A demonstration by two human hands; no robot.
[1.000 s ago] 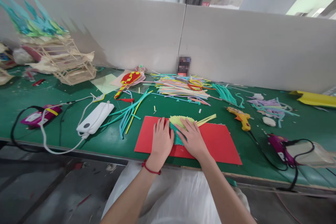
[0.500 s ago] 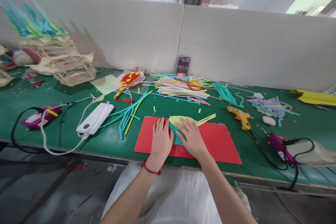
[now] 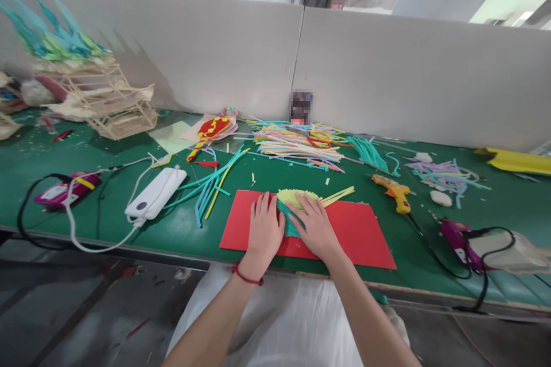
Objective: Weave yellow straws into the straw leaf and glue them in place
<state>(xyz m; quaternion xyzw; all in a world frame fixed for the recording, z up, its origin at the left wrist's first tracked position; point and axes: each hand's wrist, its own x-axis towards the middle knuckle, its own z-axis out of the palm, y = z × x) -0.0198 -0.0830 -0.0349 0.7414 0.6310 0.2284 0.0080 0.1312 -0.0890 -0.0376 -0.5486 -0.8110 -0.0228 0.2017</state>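
A red card [image 3: 364, 235] lies on the green table near its front edge. On the card sits a ribbed patch of green strips [image 3: 292, 228] with pale yellow strips [image 3: 293, 198] along its top; some yellow ends stick out to the right. My left hand [image 3: 264, 229] lies flat on the card at the patch's left edge, fingers stretched out and pointing away from me. My right hand [image 3: 313, 223] rests on the patch with its fingers spread, covering part of the green and yellow. Neither hand grips anything.
Behind the card is a pile of coloured strips [image 3: 297, 143] with scissors [image 3: 319, 139]. A yellow glue gun [image 3: 394, 192] with a black cord lies to the right. A white power bank [image 3: 157, 194], loose green strips [image 3: 215, 178] and a red-yellow fan shape [image 3: 210, 131] lie left.
Both hands stay in the same place on the card and patch. The view has shifted very slightly.
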